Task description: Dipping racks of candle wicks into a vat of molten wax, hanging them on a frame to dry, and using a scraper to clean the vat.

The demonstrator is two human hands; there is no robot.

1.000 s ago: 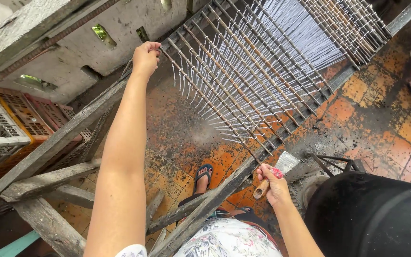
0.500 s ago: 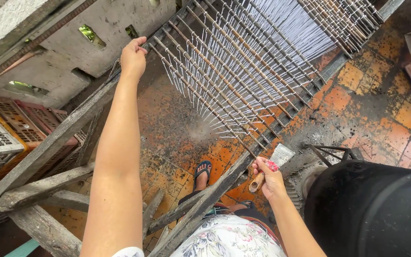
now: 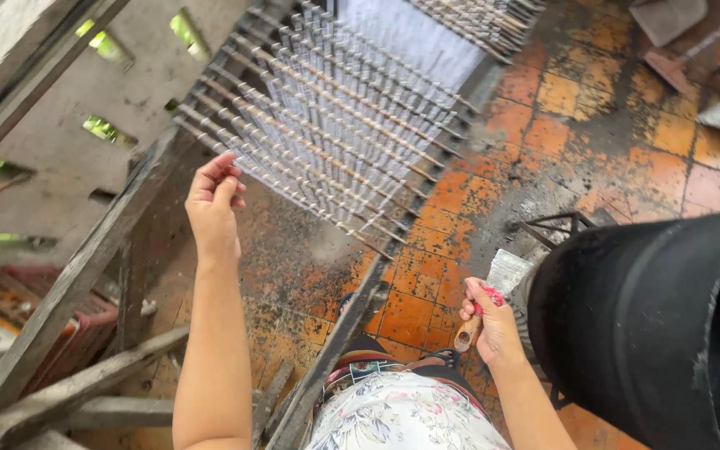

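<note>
Left hand [image 3: 212, 208] raised, pinching rack rods [image 3: 335, 142], right hand [image 3: 489, 321] gripping brush [image 3: 481, 308]

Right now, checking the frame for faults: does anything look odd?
Nothing on the rod frame looks broken. The floor is stained black. Left hand pinches thread; right hand grips a wooden handle.

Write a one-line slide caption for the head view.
Left hand touches threads on a wooden frame; right hand grips a wooden-handled tool beside a black drum.

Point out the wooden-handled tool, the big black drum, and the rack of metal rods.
wooden-handled tool [image 3: 466, 332], head view, butt end of handle.
black drum [image 3: 627, 325], head view, outer wall.
rack of metal rods [image 3: 335, 142], head view, middle rods.
</note>
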